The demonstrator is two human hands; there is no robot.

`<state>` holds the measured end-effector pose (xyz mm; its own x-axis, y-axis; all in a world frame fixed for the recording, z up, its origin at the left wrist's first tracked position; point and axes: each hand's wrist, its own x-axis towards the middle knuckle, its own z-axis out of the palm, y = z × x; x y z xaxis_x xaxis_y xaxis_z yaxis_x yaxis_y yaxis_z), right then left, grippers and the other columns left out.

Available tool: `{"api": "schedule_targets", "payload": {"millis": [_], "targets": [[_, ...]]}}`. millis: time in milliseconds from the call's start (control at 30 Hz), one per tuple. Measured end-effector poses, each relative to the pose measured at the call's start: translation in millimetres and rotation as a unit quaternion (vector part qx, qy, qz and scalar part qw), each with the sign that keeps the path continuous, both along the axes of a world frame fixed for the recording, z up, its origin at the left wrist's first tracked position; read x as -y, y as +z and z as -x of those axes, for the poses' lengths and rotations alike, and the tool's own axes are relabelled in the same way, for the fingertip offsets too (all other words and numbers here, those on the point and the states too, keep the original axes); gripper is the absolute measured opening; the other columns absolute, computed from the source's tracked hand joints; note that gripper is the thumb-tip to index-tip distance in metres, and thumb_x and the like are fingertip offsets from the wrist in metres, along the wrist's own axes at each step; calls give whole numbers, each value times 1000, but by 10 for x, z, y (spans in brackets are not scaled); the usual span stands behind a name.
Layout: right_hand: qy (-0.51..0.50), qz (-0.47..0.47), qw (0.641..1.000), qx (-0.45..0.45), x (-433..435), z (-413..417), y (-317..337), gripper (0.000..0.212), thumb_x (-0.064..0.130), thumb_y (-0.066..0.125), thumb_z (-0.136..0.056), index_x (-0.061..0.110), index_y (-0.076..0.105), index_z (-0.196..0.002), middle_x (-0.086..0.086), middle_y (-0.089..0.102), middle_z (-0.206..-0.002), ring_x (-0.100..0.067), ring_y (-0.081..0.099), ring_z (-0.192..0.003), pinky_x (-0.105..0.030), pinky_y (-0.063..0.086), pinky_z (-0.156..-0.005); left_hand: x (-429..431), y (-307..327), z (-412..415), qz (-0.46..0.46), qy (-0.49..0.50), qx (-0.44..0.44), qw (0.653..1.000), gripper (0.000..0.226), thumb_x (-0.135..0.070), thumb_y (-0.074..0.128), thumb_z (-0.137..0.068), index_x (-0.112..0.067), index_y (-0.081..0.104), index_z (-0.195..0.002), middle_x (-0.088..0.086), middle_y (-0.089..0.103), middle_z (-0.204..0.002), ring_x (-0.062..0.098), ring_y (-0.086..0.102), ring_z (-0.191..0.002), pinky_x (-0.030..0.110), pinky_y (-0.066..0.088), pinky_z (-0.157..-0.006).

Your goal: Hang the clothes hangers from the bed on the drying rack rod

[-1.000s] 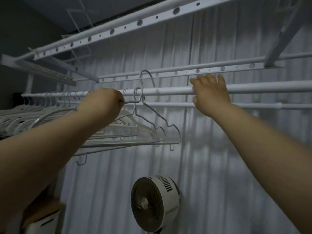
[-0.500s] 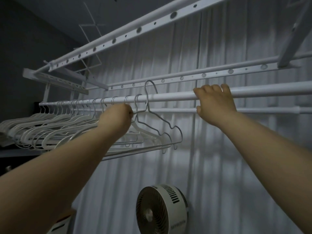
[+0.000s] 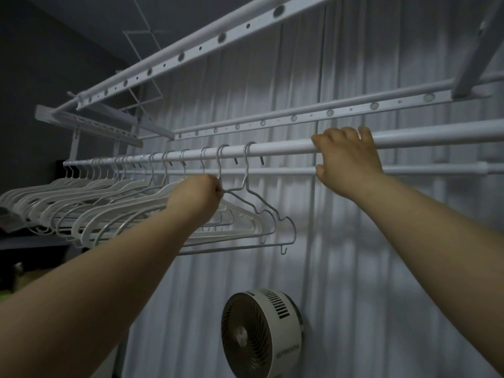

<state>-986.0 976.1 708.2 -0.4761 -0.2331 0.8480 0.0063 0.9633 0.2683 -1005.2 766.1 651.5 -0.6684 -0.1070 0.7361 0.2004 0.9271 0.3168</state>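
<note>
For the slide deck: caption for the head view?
Left hand pinches a thin grey wire hanger hooked on the white drying rack rod that the right hand grips.

Both bare arms reach up and forward. The left forearm rises from the lower left edge to the left hand, seen from the back with its fingers curled into a fist. At the fist's right side it pinches a thin grey wire clothes hanger at the base of its neck. The right forearm rises from the right edge to the right hand, higher than the left and well apart from it. Its fingers hook over the top of a white round metal rod, thumb lying below.
</note>
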Motion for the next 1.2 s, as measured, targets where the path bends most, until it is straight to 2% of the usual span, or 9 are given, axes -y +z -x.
{"api": "schedule_targets", "payload": {"millis": [133, 233, 367, 467, 633, 800, 900, 1067, 1200], "targets": [[48, 11, 999, -19, 59, -22, -68, 49, 20, 48, -91, 15, 34, -137, -6, 36, -142, -27, 27, -132, -38, 7, -114, -6, -22, -159, 19, -4, -30, 999, 32, -27, 49, -93, -10, 56, -120, 12, 61, -119, 31, 61, -98, 33, 45, -82], [111, 28, 993, -22, 121, -94, -147, 48, 18, 48, -90, 14, 36, -137, -5, 38, -141, -26, 30, -130, -32, 14, -109, -8, -30, -343, 36, -10, -86, 996, 36, -28, 51, -92, -12, 54, -125, 9, 54, -129, 28, 54, -113, 35, 43, -91], [171, 39, 984, 1, 290, -344, -257, 42, 17, 46, -91, 14, 41, -133, -5, 47, -135, -26, 38, -124, -34, 28, -101, 137, -83, -737, 32, -38, -140, 989, 30, -26, 51, -92, -15, 61, -117, 6, 63, -118, 25, 58, -107, 35, 48, -89], [219, 42, 974, 29, 556, -604, -348, 35, 18, 45, -92, 15, 48, -127, -5, 56, -124, -25, 49, -114, -34, 40, -87, 409, -233, -1114, 32, -50, -163, 985, 23, -23, 53, -91, -15, 67, -107, 5, 69, -102, 24, 63, -93, 36, 51, -82], [325, 26, 940, 98, 1343, -1104, -591, 29, 20, 47, -91, 17, 59, -117, -6, 67, -108, -28, 59, -101, -33, 45, -80, 1183, -730, -1930, 30, -3, -134, 991, 23, -25, 55, -87, -11, 71, -97, 3, 71, -89, 16, 63, -76, 21, 44, -65], [417, -65, 880, 218, 2444, -1683, -1111, 27, 25, 48, -92, 19, 60, -116, -4, 65, -113, -25, 58, -105, -32, 45, -85, 2240, -1448, -3025, 5, 99, 5, 995, 57, -49, 33, -70, -14, 73, -93, 6, 73, -89, 16, 63, -79, 27, 48, -69], [461, -90, 833, 292, 3146, -2077, -1500, 27, 26, 48, -92, 19, 60, -115, -5, 65, -113, -24, 59, -104, -32, 45, -84, 2830, -1964, -3772, -38, 206, 101, 972, 42, -40, 40, -81, -18, 70, -101, 3, 72, -99, 22, 66, -93, 21, 43, -71], [540, -133, 735, 388, 4322, -2798, -2245, 26, 24, 50, -92, 19, 61, -114, -3, 65, -117, -22, 59, -107, -29, 44, -85, 3578, -2684, -5184, -132, 354, 200, 904, 40, -40, 39, -84, -22, 68, -105, -1, 69, -111, 19, 62, -105, 25, 45, -86], [572, -194, 662, 444, 5189, -3369, -2869, 24, 23, 52, -90, 19, 63, -111, -1, 66, -115, -19, 60, -105, -24, 43, -80, 3987, -3201, -6142, -220, 465, 208, 832, 24, -23, 49, -91, -18, 67, -106, 3, 68, -113, 21, 60, -105, 25, 43, -84]]}}
